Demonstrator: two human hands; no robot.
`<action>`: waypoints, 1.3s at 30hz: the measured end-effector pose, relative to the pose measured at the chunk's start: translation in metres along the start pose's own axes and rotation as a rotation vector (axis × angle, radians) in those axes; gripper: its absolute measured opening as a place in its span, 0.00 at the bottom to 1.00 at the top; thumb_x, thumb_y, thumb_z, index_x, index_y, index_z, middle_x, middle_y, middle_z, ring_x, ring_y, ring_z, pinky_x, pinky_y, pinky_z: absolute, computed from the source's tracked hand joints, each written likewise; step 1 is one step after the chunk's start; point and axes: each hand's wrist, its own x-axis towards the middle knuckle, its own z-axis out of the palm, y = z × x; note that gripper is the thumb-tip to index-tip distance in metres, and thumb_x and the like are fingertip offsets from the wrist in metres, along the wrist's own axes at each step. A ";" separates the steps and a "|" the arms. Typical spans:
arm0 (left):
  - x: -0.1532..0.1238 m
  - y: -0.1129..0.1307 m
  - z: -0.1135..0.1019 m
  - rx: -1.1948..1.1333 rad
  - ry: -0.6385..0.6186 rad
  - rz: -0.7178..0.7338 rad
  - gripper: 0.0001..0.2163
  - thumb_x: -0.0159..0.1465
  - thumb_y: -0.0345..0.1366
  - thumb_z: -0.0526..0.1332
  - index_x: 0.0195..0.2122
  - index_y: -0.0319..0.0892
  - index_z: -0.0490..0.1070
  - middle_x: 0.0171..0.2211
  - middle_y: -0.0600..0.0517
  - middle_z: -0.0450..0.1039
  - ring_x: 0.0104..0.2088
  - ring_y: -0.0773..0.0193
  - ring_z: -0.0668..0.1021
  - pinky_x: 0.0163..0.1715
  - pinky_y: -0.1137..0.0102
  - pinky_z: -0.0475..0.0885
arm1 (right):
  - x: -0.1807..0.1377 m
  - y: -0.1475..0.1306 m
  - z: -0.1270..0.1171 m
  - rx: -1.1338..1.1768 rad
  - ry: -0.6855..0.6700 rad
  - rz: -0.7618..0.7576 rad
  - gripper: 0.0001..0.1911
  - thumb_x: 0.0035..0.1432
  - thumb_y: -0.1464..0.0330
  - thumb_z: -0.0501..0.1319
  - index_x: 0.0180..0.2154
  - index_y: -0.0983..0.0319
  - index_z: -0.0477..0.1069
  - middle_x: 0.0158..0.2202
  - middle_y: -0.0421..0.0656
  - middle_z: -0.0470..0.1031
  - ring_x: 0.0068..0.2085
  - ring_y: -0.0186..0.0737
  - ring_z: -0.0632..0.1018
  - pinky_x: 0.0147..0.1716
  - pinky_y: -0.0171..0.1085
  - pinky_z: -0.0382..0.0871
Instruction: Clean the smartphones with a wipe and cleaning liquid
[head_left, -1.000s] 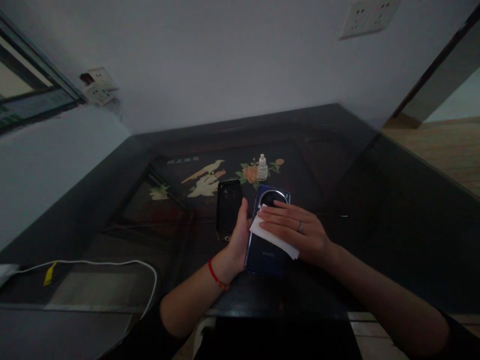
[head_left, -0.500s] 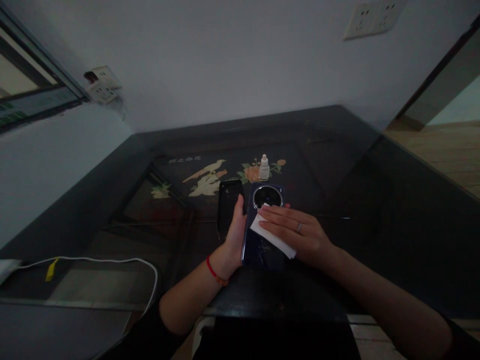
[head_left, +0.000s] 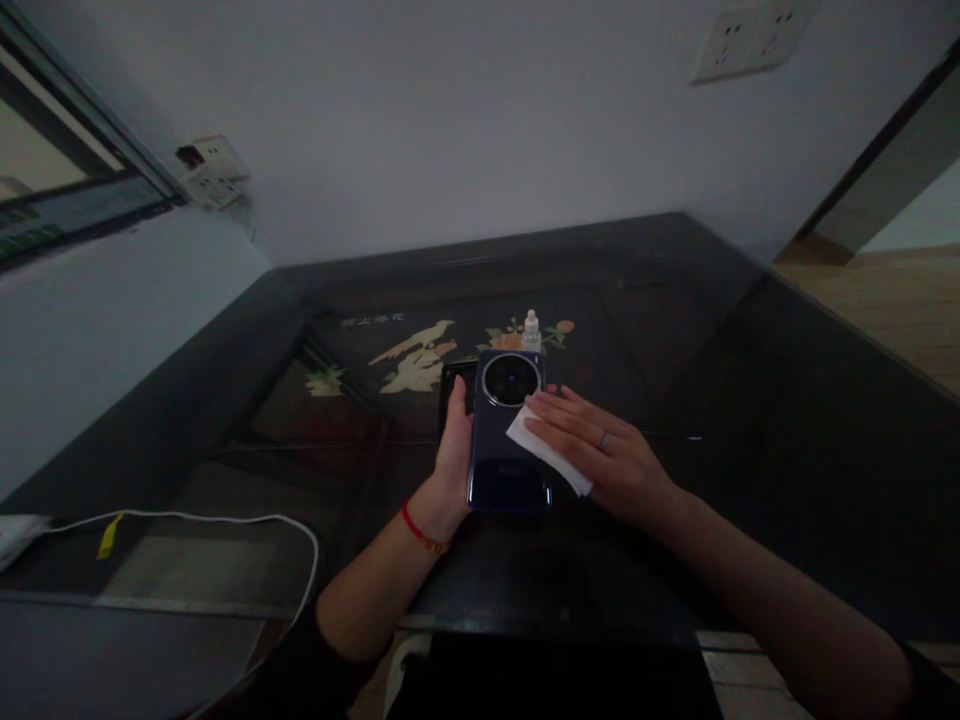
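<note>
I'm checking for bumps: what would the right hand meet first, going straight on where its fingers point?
Most likely the phone, at its round camera. The right hand's fingers, on the white tissue, overlap the phone's edge in view; the depth gap is unclear.

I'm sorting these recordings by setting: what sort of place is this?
Probably a room in a home, though a small office is possible. The dark table with its bird-and-flower design, the wall sockets and the wood-look floor suggest it.
</note>
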 end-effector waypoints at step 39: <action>-0.006 -0.010 0.001 0.021 -0.030 -0.097 0.33 0.66 0.58 0.40 0.54 0.35 0.69 0.40 0.40 0.78 0.41 0.50 0.79 0.49 0.48 0.67 | -0.003 0.020 -0.012 0.003 0.086 0.120 0.22 0.61 0.75 0.55 0.57 0.61 0.66 0.55 0.50 0.73 0.57 0.45 0.73 0.57 0.52 0.68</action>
